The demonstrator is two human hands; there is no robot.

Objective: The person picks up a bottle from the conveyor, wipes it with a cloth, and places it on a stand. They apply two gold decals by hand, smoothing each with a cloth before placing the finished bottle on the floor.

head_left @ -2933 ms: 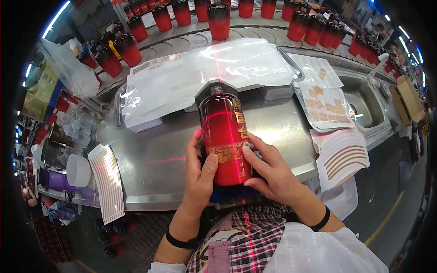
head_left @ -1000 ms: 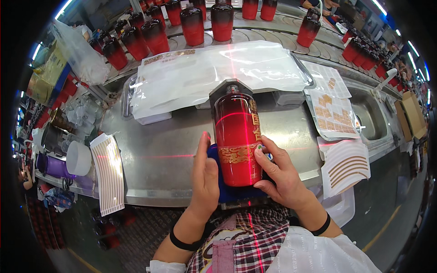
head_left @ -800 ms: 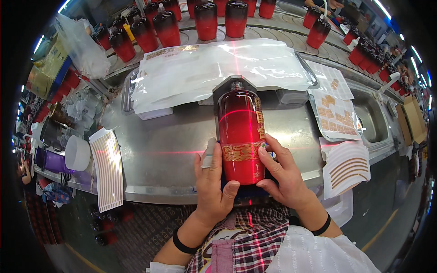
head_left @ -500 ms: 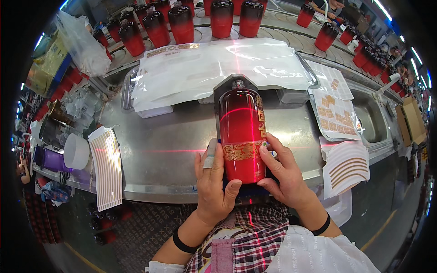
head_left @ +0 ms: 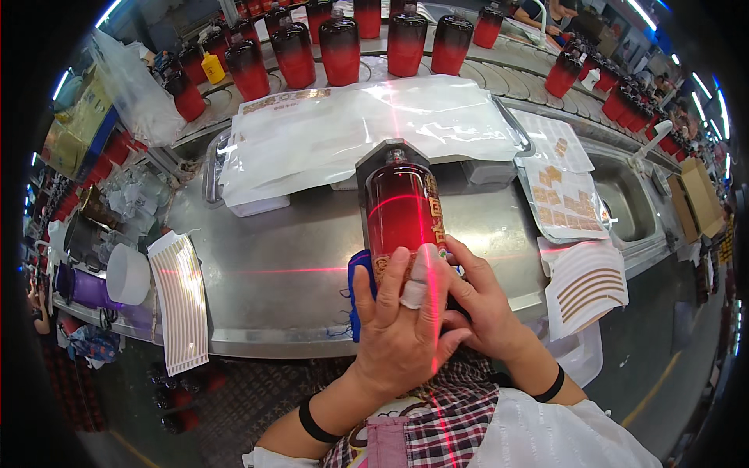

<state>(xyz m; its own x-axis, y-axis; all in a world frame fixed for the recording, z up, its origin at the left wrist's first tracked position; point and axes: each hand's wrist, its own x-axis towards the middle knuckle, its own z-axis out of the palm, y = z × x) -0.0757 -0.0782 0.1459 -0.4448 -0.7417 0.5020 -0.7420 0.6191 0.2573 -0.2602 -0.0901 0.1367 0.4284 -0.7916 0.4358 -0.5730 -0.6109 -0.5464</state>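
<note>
A red bottle with a dark shoulder [head_left: 396,199] lies tilted in a dark angular cradle [head_left: 363,187] before me, gold lettering along its right side. My left hand [head_left: 402,327] is spread flat over the lower front of the bottle, hiding most of its gold patterned band. White tape wraps one of its fingers. Against the bottle's lower right side my right hand [head_left: 488,308] is closed, fingers bent along the edge and thumb partly behind the left hand. A blue cloth [head_left: 360,288] shows beside the cradle's left side. Red laser lines cross the bottle and the left hand.
Sheets of gold strips [head_left: 179,300] lie left and curved-strip sheets [head_left: 585,288] right, near a sink [head_left: 624,199]. A plastic-covered tray [head_left: 367,121] stands behind the cradle. Farther back, a conveyor [head_left: 499,78] carries several red bottles. A white round tub [head_left: 129,267] sits far left.
My left hand has moved from the bottle's left side onto its front, covering the gold band. My right hand stays at the right side. Bottles on the conveyor have shifted; a yellow one now shows.
</note>
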